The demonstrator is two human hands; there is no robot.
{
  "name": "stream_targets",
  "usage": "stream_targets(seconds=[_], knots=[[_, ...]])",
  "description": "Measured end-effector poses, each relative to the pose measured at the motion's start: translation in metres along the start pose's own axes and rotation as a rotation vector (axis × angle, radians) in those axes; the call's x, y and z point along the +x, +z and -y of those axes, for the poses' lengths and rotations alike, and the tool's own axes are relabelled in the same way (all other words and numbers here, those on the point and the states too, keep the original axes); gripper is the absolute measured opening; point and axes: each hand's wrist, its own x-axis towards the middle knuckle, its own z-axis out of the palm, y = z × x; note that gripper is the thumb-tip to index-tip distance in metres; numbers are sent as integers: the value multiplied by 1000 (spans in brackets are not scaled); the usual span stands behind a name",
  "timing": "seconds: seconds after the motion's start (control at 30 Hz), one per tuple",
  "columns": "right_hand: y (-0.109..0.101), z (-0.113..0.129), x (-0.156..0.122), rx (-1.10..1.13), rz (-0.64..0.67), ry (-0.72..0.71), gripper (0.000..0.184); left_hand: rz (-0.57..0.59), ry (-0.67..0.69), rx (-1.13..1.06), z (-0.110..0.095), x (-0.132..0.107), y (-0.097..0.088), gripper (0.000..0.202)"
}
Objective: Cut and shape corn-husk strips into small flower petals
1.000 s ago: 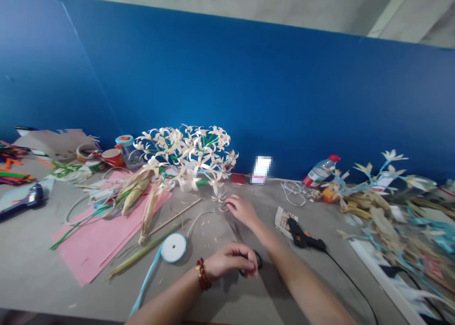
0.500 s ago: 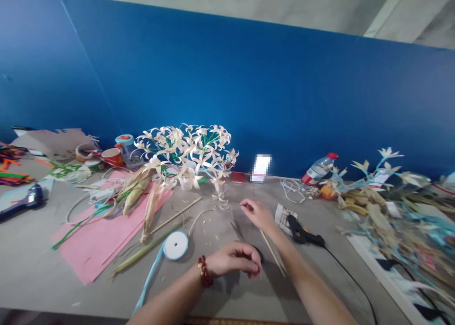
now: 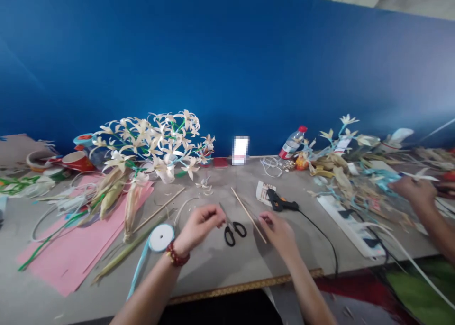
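My left hand [image 3: 201, 225], with a beaded bracelet at the wrist, hovers by the black-handled scissors [image 3: 230, 237]. Its fingers are curled into a pinch, and I cannot make out anything between them. To the right, my right hand [image 3: 279, 231] is closed beside a thin wooden stick [image 3: 246, 210]; whatever its fingertips hold, if anything, is too small to tell. Left of my left hand lies a white spool [image 3: 161, 238] with light blue ribbon trailing off. Small cream petal pieces [image 3: 204, 183] rest on the table beyond the hands.
A bunch of cream flowers [image 3: 156, 138] stands at the back left above pink paper [image 3: 67, 254]. At right are a glue gun [image 3: 281, 202], a power strip [image 3: 346, 225] and a bottle [image 3: 293, 142]. Another person's hand [image 3: 415, 190] works at the far right.
The view has swung right. My left hand has moved away from the scissors, uncovering their handles. My right hand has drawn back toward me, beside the stick. Another person's hand has come into view.
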Motion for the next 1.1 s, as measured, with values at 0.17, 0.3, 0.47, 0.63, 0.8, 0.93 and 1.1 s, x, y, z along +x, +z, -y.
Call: stream_targets(seconds=[0.17, 0.3, 0.47, 0.63, 0.8, 0.93, 1.1], knots=[[11, 17, -7, 131, 1, -62, 24, -258, 87, 99, -22, -11, -44, 25], [20, 30, -15, 253, 36, -141, 22, -334, -77, 822, -21, -25, -76, 23], [23, 32, -14, 275, 9, -121, 18, -224, -396, 1446, 13, -28, -83, 20], [21, 42, -11, 308, 21, -128, 17, -207, -429, 1495, 34, -28, -77, 14], [23, 58, -13, 495, 89, -33, 19, -147, -240, 1407, 27, -34, -67, 15], [30, 82, -14, 968, 328, 170, 36, -103, 161, 1208, 25, -38, -51, 18], [34, 109, -16, 1482, 636, 363, 50, -156, 353, 1161, 31, -40, -39, 16]])
